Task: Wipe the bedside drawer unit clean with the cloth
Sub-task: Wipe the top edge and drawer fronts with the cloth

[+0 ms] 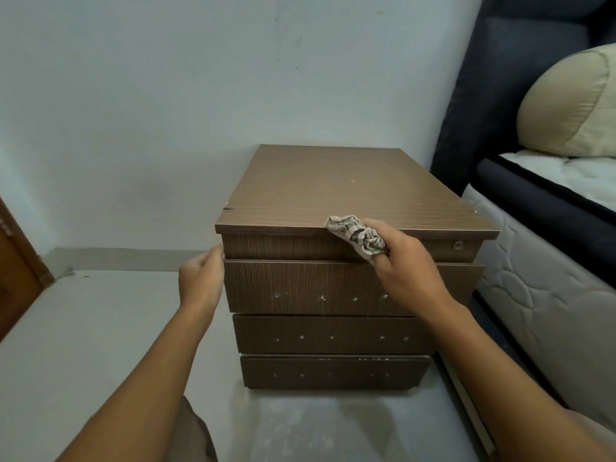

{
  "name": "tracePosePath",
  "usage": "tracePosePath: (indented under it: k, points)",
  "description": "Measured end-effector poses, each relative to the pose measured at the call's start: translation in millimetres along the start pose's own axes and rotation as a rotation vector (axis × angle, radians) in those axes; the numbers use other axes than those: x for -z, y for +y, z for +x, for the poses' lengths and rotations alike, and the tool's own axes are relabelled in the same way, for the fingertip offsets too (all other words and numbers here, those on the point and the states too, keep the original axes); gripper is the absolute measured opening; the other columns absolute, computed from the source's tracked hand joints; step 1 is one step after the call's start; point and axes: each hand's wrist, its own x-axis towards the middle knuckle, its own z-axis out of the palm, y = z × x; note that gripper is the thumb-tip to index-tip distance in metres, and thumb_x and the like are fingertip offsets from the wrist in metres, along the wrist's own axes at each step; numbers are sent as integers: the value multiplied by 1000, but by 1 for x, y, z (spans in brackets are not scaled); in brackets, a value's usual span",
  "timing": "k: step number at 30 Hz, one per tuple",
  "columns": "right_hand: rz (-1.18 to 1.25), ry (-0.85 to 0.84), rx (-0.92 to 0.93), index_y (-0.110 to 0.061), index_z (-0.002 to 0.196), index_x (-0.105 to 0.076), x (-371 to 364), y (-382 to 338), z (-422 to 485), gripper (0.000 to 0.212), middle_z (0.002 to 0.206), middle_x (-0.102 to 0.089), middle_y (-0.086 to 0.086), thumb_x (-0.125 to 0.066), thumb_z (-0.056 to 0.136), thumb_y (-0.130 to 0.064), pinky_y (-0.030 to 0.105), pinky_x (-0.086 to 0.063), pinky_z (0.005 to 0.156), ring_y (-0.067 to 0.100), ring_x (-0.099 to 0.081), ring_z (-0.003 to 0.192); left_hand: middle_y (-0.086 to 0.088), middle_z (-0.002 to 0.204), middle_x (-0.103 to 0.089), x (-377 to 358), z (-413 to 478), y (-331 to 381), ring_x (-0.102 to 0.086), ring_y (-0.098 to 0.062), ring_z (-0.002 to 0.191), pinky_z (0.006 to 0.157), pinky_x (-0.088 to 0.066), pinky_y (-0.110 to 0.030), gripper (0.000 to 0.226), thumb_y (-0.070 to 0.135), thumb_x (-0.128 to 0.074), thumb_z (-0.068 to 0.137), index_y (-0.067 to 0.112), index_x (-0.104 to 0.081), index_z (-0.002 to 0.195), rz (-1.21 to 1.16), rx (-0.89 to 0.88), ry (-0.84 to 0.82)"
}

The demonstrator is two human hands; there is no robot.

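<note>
Brown drawer unit (pixel 333 201), three drawers; one cloth (pixel 358 236) in right hand (pixel 405 261).

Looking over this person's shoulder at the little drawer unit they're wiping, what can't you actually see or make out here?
All from the head view:
- Drawer contents: all drawers of the drawer unit are shut.
- The unit's right side and back: turned away from the camera.
- Left hand fingertips: hidden behind the unit's left edge.
- Cloth pattern: bunched in the right hand.
- Bed and pillow: cut off by the right edge.
</note>
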Motion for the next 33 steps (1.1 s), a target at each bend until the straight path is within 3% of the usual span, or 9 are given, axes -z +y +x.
tracePosePath:
  k: [6,9,11,15,19,22,25,30,33]
  points:
    - [608,286,-242,-22,112,-64,-22,0,-45,20,98,-70,-10,-49,100,-16,16,-52,73,1,-65,91,-3,115,-65,-1,-12,-10,-60,-25,113,99,-50,-43,46,45,-56,94,10,-64,124,77,39,-17]
    - [834,410,-517,-30,109,-63,-37,8,-66,17,105,-71,-7,-49,100,-28,25,-55,80,5,-67,97,-3,112,-67,3,-12,-13,-63,-23,104,92,-54,-41,49,52,-64,86,13,-66,116,20,115,-12]
    - [928,474,-700,-31,112,-61,-44,19,-76,17,109,-71,-5,-51,99,-34,32,-53,85,10,-67,100,-1,99,-66,4,-10,-14,-65,-22,96,88,-57,-39,38,52,-68,84,17,-65,98,-17,148,-20]
    - [1051,604,-879,-24,105,-62,-49,36,-89,15,105,-72,1,-56,96,-35,36,-54,84,15,-70,95,3,81,-59,3,-14,-10,-63,-21,90,92,-55,-41,29,45,-70,84,22,-56,76,-64,167,-18]
    - [948,777,-884,-22,109,-63,-40,54,-92,20,103,-71,-4,-61,94,-34,31,-54,82,9,-68,92,4,78,-57,-2,-17,-8,-62,-21,92,94,-54,-41,31,44,-69,85,21,-53,72,-81,181,15]
    - [655,964,-824,-16,123,-61,-35,70,-93,30,116,-66,-1,-57,96,-29,28,-49,90,12,-63,106,2,93,-61,-4,-16,-8,-64,-23,100,94,-54,-40,30,45,-68,86,17,-56,83,-69,178,26]
    - [538,1053,-796,-13,128,-57,-38,89,-90,32,123,-62,3,-51,99,-23,23,-45,91,14,-58,113,-2,108,-64,-6,-14,-8,-64,-24,106,93,-55,-38,34,45,-68,86,15,-58,97,-63,189,41]
    - [517,996,-817,-22,144,-43,-60,121,-65,44,140,-53,3,-47,100,-17,37,-42,106,17,-51,126,-7,124,-66,-5,-10,-9,-65,-25,110,89,-56,-36,43,47,-68,85,12,-63,109,-47,199,29]
    - [463,898,-793,-29,151,-24,-83,120,-52,60,157,-29,4,-40,98,-6,33,-32,113,21,-36,140,-9,127,-65,-2,-7,-11,-65,-26,111,89,-56,-37,52,48,-66,86,10,-61,120,-13,182,4]
